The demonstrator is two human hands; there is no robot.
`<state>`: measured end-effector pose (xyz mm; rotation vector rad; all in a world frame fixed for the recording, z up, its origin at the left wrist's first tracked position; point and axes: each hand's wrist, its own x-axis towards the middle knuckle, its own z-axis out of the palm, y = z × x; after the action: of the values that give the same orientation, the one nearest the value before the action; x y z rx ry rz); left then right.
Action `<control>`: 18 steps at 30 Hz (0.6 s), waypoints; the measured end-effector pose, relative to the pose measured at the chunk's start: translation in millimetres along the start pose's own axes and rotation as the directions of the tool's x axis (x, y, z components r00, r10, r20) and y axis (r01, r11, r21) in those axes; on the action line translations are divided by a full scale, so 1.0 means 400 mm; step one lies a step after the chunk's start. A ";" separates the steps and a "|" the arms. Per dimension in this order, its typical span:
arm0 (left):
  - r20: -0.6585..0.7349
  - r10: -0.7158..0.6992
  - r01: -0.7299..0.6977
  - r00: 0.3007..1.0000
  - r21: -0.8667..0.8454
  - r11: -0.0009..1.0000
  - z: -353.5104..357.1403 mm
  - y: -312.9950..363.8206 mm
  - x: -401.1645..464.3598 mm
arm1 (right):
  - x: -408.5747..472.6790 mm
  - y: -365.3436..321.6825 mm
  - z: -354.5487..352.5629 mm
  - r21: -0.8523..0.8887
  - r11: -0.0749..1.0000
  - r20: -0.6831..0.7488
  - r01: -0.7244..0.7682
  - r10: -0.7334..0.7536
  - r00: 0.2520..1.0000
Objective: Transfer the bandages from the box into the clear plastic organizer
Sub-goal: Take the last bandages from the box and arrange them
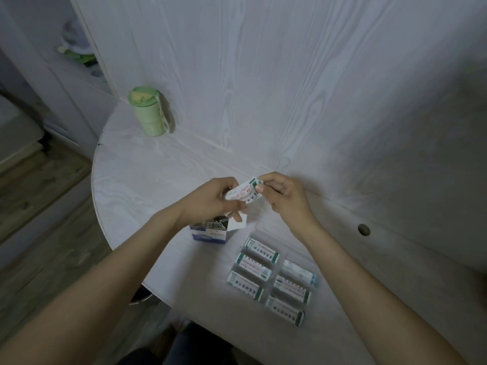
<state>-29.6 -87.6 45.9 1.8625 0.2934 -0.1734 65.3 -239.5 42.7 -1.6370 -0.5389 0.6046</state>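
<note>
Above the box (209, 231), both hands held a bunch of bandages (243, 193).
The left hand (210, 200) gripped the bunch; the right hand (283, 192) pinched its far end. The organizer (271, 279), near right on the surface (158, 175), held more bandages in its compartments.

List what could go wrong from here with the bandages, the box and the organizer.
1. Both hands, left hand and right hand, pinch a bunch of bandages in mid-air; loose ones may slip and scatter.
2. The left forearm hangs right above the open box, so lowering it could tip the box.
3. Every visible organizer compartment already holds bandages; more may overfill them.
</note>
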 end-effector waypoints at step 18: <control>0.056 -0.122 0.134 0.991 -0.446 0.885 0.182 -0.003 -0.024 | -0.124 0.086 -0.085 0.078 0.992 -0.032 -0.096 0.099 0.995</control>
<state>-36.8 -157.6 25.2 1.3801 0.4025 -0.2014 50.5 -302.0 16.8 -1.6052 -0.4062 0.6590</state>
